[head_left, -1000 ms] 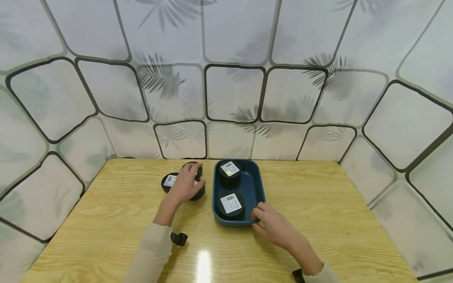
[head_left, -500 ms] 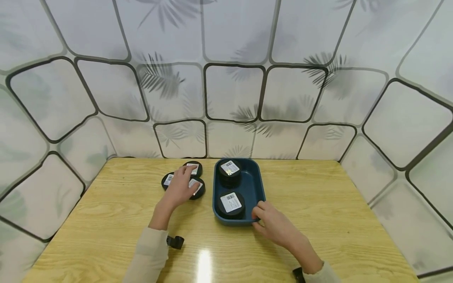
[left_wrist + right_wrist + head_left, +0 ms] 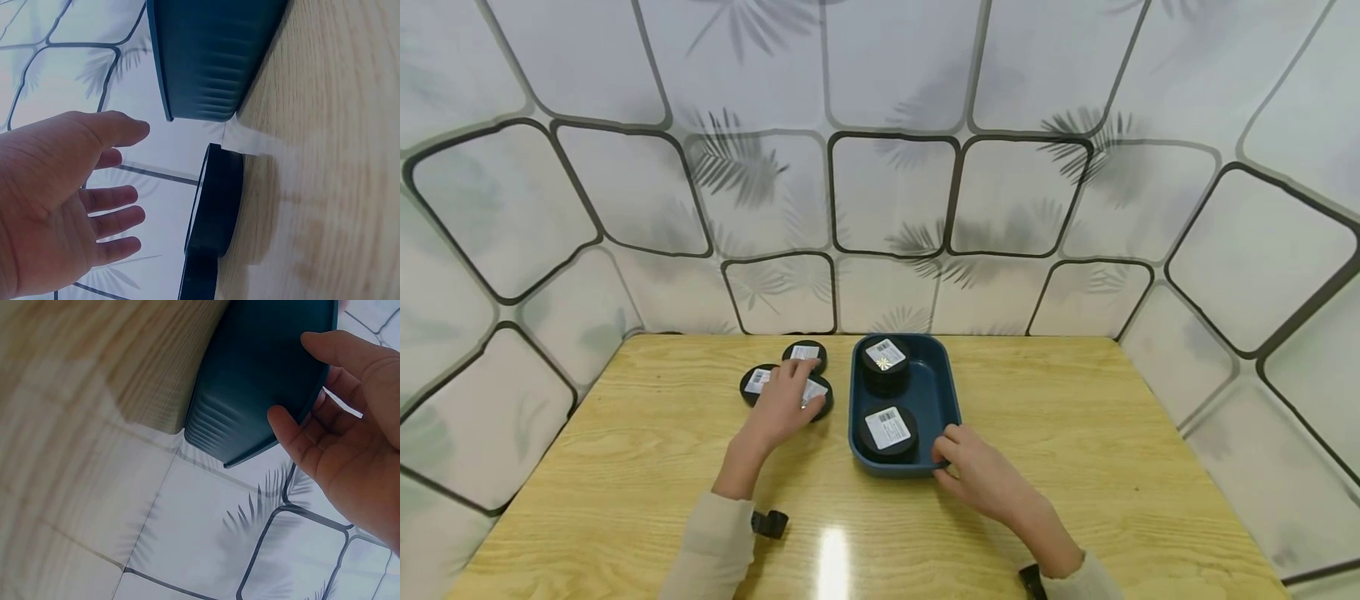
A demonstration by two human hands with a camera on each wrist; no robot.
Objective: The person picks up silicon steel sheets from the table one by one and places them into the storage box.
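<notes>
My left hand is over three flat, round black containers with white labels on the table's left: a back one, a left one and a right one. In the left wrist view its fingers are spread and apart from the nearest container. At the near right corner of a dark blue rectangular bin, my right hand pinches the rim, with thumb outside and fingers over the edge. Inside the bin, a black round stack stands at the back and a labelled black container at the front.
The wooden table reaches back to a pale curtain with dark outlines and leaf prints, which also closes off both sides. Black straps with small mounts sit at the wrists.
My left hand has drawn back slightly toward me and left, uncovering more of the containers' labels. The right hand keeps its hold on the bin, which stays in place.
</notes>
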